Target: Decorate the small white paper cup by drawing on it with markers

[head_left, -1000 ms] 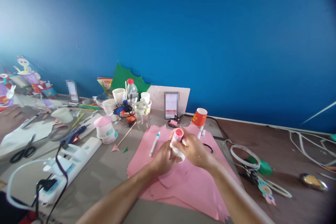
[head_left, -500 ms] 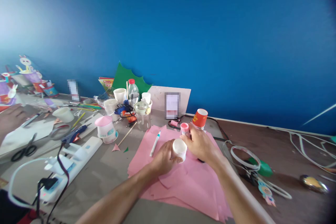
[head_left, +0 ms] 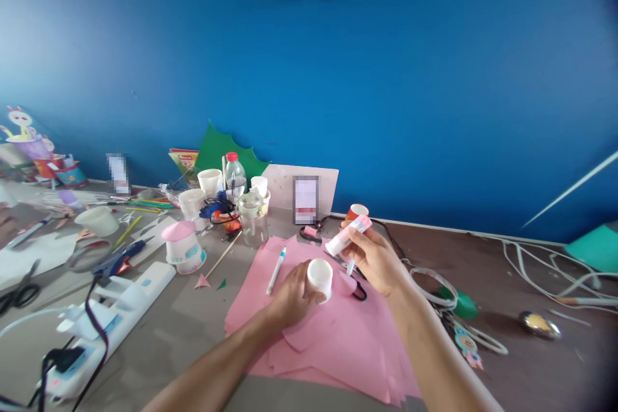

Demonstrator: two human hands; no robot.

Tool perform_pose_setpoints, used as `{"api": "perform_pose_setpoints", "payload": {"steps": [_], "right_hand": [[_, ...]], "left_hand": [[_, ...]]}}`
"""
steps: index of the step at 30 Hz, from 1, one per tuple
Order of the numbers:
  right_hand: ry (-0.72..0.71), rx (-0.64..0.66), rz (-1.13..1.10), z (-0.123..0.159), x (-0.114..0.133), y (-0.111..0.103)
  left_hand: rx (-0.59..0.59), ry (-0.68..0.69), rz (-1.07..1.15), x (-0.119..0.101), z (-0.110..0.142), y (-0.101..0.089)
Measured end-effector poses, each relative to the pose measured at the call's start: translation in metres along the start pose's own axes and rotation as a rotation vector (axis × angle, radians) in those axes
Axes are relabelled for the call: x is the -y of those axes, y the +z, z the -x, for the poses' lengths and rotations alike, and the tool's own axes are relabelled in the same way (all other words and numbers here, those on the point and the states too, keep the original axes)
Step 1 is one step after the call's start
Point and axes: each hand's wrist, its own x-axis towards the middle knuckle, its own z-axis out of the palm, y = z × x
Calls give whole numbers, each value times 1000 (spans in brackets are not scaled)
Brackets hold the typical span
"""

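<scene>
My left hand [head_left: 291, 293] is closed round a small white cup [head_left: 320, 279] standing upside down on a sheet of pink paper [head_left: 318, 328]. My right hand [head_left: 374, 257] is lifted just right of the cup and grips a white glue stick [head_left: 346, 235] with a pink end, tilted up to the right. A white pen [head_left: 275, 270] lies on the pink paper's left part. Black scissors [head_left: 356, 286] lie on the paper beneath my right hand, partly hidden by it.
A red paper cup [head_left: 356, 212] lies behind my right hand. A clear jar [head_left: 252, 219], water bottle [head_left: 234, 174] and white cups crowd the back left. A white power strip [head_left: 113, 306], glue gun [head_left: 116, 261] and pink-topped cup [head_left: 181, 246] sit left. Cables [head_left: 434, 283] lie right.
My right hand drew the glue stick away from the cup and raised it to the right. My left hand set the cup upside down on the pink paper. The view shifted slightly.
</scene>
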Motion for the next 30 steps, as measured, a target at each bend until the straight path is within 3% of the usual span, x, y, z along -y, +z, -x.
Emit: {"api": "perform_pose_setpoints", "payload": {"steps": [3, 9, 20, 30], "right_hand": [[12, -88, -74, -12, -12, -9], [126, -112, -130, -19, -30, -21], [158, -151, -223, -16, -38, -31], [355, -211, -332, -25, -43, -30]], "left_hand": [[4, -15, -6, -3, 0, -1], [8, -18, 4, -8, 0, -4], [-25, 11, -29, -1, -1, -2], [-3, 11, -2, 7, -3, 3]]}}
